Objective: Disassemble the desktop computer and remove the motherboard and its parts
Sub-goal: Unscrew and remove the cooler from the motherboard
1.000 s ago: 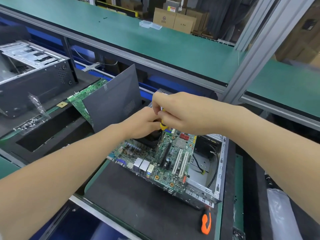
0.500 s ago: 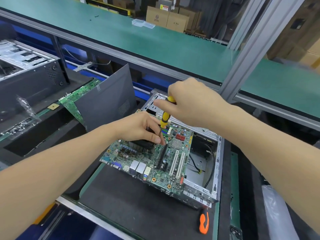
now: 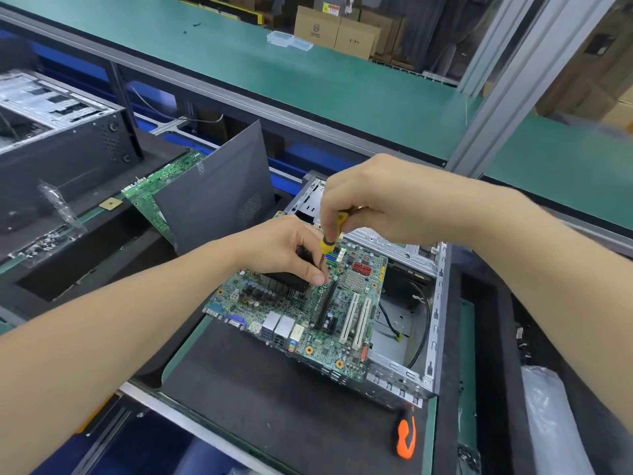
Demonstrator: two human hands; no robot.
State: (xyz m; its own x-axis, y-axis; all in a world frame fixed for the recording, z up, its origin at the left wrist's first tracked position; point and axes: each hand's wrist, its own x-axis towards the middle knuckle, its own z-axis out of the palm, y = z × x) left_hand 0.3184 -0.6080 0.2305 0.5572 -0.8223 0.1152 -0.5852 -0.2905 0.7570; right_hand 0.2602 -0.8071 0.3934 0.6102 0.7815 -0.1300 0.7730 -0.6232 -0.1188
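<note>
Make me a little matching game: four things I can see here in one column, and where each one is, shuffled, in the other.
Things
1. yellow screwdriver
2. orange-handled tool
3. grey panel
4. clear plastic box

Places
A. on the far green bench
B. lying on the black mat, by the near corner of the case
C. gripped in the right hand
D. leaning upright, left of the case

Pairs: 1-C, 2-B, 3-D, 4-A

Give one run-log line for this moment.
right hand: grips yellow screwdriver | left hand: pinches its shaft by heatsink | motherboard: on open case
</note>
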